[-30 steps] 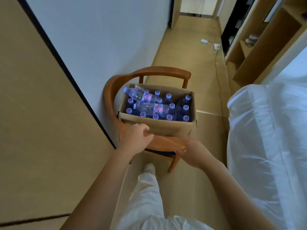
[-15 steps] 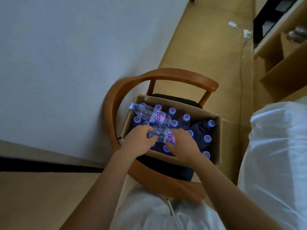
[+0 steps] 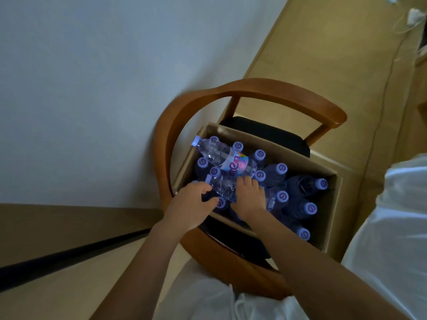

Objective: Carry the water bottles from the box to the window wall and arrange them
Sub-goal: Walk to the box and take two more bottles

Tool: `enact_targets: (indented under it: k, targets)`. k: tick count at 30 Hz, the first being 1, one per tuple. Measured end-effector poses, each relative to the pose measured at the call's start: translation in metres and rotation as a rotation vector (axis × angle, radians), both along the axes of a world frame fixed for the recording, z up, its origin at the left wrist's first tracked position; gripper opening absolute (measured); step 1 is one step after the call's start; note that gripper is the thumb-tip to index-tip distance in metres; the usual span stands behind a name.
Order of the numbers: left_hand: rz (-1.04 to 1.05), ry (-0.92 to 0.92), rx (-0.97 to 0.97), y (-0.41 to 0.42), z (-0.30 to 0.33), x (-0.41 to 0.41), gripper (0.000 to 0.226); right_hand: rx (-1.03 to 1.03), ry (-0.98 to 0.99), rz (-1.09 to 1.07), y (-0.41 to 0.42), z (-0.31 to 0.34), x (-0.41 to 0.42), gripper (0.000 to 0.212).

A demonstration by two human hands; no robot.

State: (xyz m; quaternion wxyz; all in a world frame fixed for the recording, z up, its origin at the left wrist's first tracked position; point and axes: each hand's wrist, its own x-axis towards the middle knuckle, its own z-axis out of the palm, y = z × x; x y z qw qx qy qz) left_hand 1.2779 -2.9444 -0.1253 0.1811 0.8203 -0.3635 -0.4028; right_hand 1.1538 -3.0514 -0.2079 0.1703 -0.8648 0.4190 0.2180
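Observation:
An open cardboard box point(image 3: 332, 204) sits on a wooden armchair and is full of upright water bottles with purple caps point(image 3: 282, 169). Two clear bottles lie flat on top of them. The farther lying bottle point(image 3: 221, 155) has a pink and blue label. My right hand point(image 3: 248, 196) grips the nearer lying bottle point(image 3: 223, 184) around its middle. My left hand point(image 3: 193, 204) is at that bottle's cap end with its fingers curled; whether it holds the neck is hard to tell.
The wooden armchair point(image 3: 265, 88) stands against a pale wall on the left. A bed with white sheets point(image 3: 397, 227) is close on the right. Tan floor runs ahead, with a white cable and plug point(image 3: 413, 15) lying at the top right.
I have stepped up to the chair and leaned over the box. Both hands went from the box's front edge into the box, onto the nearer lying bottle.

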Motion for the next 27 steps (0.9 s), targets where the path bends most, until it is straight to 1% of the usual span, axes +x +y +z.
enact_targets:
  k: [4,7,12,15,18,20,23,25,27]
  targets:
    - [-0.009,-0.021,0.015,0.0,0.003,0.001,0.045,-0.087,0.062,0.044,0.001,-0.008,0.007,0.074]
    - [-0.028,-0.029,0.021,-0.001,0.005,0.001,0.045,-0.104,0.065,0.054,-0.001,-0.011,0.01,0.07]
    - [-0.069,-0.022,0.024,-0.007,0.007,0.001,0.042,-0.101,-0.019,0.074,-0.005,-0.01,-0.001,0.066]
    - [-0.068,-0.011,0.035,-0.01,0.009,0.002,0.04,-0.108,-0.096,0.075,-0.006,-0.004,-0.015,0.069]
    - [-0.055,0.01,0.037,-0.014,0.011,0.003,0.041,-0.099,-0.249,-0.072,-0.004,0.011,-0.027,0.065]
    - [-0.038,0.02,0.038,-0.017,0.01,0.006,0.039,-0.085,-0.365,-0.188,-0.002,0.024,-0.035,0.067]
    - [0.026,0.044,0.074,-0.03,0.003,0.01,0.03,-0.099,-0.524,-0.345,0.002,0.049,-0.052,0.067]
    - [0.148,0.115,0.087,-0.047,-0.008,0.01,0.018,-0.089,-0.617,-0.463,0.004,0.064,-0.066,0.065]
    - [0.339,0.27,0.083,-0.069,-0.022,0.004,0.022,-0.062,-0.705,-0.595,0.006,0.078,-0.081,0.063]
